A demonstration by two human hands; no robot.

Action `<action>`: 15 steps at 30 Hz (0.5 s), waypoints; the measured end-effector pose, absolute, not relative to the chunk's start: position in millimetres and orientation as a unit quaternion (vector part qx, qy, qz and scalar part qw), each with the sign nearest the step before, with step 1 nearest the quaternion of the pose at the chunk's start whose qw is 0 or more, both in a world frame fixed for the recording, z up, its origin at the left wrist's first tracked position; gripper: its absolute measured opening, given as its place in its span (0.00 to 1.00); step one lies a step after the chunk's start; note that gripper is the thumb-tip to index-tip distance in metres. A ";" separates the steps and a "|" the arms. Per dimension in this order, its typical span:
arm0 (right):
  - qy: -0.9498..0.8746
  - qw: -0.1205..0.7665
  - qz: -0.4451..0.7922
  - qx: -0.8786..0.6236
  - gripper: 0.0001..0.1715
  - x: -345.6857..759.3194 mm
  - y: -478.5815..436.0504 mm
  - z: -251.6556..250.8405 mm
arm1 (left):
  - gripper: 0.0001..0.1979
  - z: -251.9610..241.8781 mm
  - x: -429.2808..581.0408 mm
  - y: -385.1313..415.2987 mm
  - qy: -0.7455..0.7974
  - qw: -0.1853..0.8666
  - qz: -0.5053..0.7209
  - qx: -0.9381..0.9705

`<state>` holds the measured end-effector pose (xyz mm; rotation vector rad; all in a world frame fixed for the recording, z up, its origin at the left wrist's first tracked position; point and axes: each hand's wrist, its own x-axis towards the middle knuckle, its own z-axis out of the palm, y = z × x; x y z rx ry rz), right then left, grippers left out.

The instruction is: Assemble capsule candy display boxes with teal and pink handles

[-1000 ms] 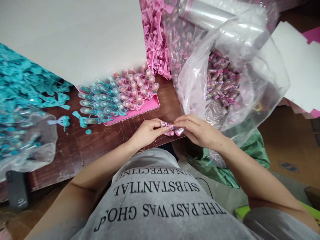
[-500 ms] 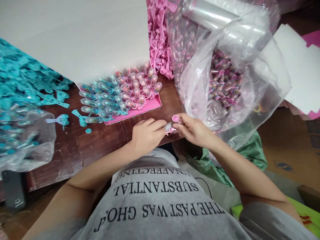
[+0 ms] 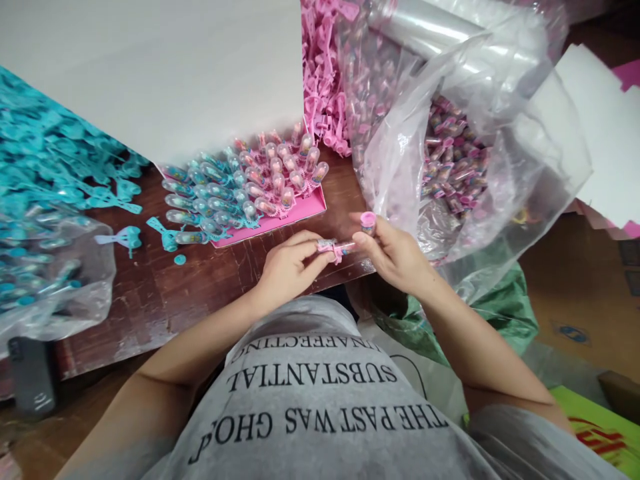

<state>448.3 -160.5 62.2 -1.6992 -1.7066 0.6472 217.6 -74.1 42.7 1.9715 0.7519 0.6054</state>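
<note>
My left hand (image 3: 293,263) is closed on a pink plastic piece with a clear tube (image 3: 337,249), pinched between thumb and fingers and lying sideways. My right hand (image 3: 395,253) is closed on a small pink-capped tube (image 3: 368,222), its cap facing up, while the thumb sits close to the end of the clear tube; whether they touch I cannot tell. Just beyond my hands stands a pink box (image 3: 280,223) holding rows of clear-domed tubes in teal and pink holders (image 3: 273,170). Its large white lid (image 3: 150,73) is raised behind it.
Teal plastic pieces (image 3: 45,133) are heaped at left, above a clear bag of teal-capped tubes (image 3: 45,267). Pink pieces (image 3: 327,87) lie behind the box. A plastic bag with pink-capped tubes (image 3: 455,160) stands at right. A dark phone (image 3: 31,377) is at the lower left.
My right hand has moved slightly up and right, apart from the left, with the pink-capped tube. The pink piece and clear tube in my left hand now show more fully.
</note>
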 end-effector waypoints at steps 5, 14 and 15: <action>-0.718 0.274 0.231 -0.597 0.30 459.1 -165.2 54.6 | 0.12 33.5 209.4 -69.5 0.329 0.627 0.203 0.676; -0.730 0.333 0.304 -0.514 0.10 443.8 -163.6 50.1 | 0.14 30.8 211.9 -70.6 0.376 0.601 0.187 0.680; -0.731 0.342 0.299 -0.509 0.09 442.7 -163.1 49.4 | 0.14 31.5 211.8 -69.9 0.372 0.598 0.186 0.685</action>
